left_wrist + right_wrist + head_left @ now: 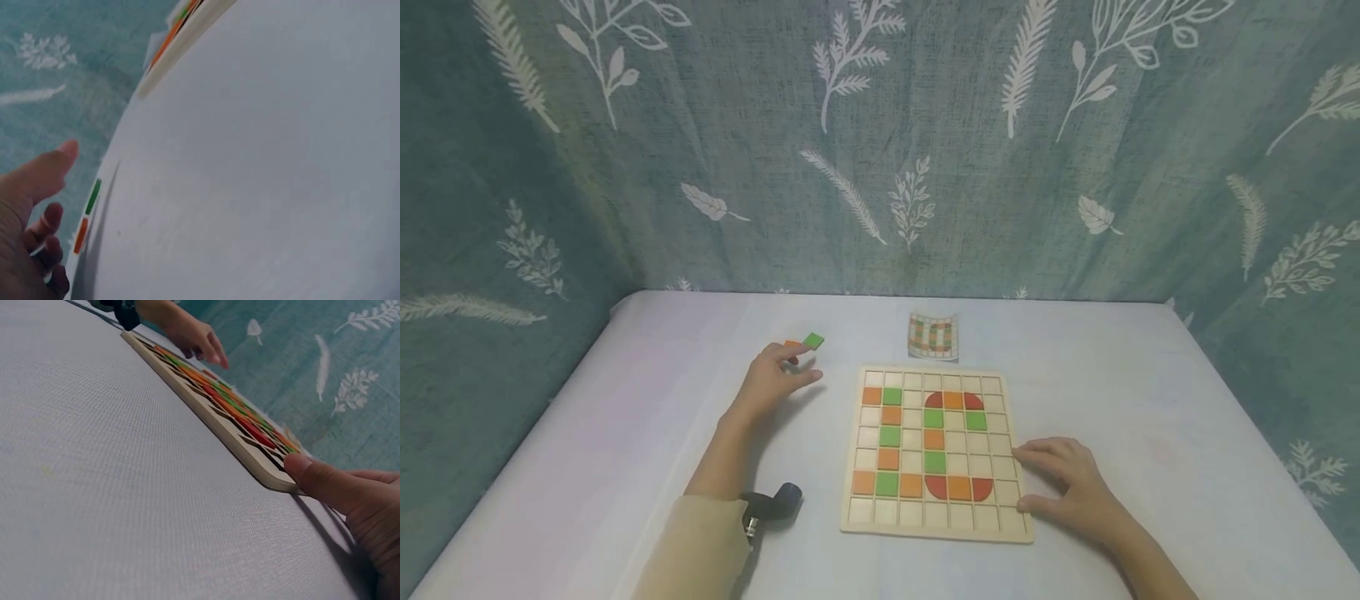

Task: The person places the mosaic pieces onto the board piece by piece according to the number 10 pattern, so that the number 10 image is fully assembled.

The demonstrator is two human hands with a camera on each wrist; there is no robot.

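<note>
My left hand (772, 379) hovers over the table beside a green tile (813, 341) and an orange tile (792, 343). Its thumb and index finger are spread apart with nothing between them. In the left wrist view, the green tile (93, 196) and orange tile (80, 235) lie on the table past the fingers. A wooden grid board (936, 517) lies flat, partly filled with orange and green squares and red rounded pieces. With thumb and fingertips, my right hand (1067, 483) touches the board's right edge; the right wrist view shows the thumb against its corner.
Behind the board lies a small pattern card (933, 337) printed with a coloured grid. A white cloth covers the table (1120, 375). Patterned teal curtains (880, 167) stand at the back and sides. A dark wrist camera (775, 502) sits on the left wrist.
</note>
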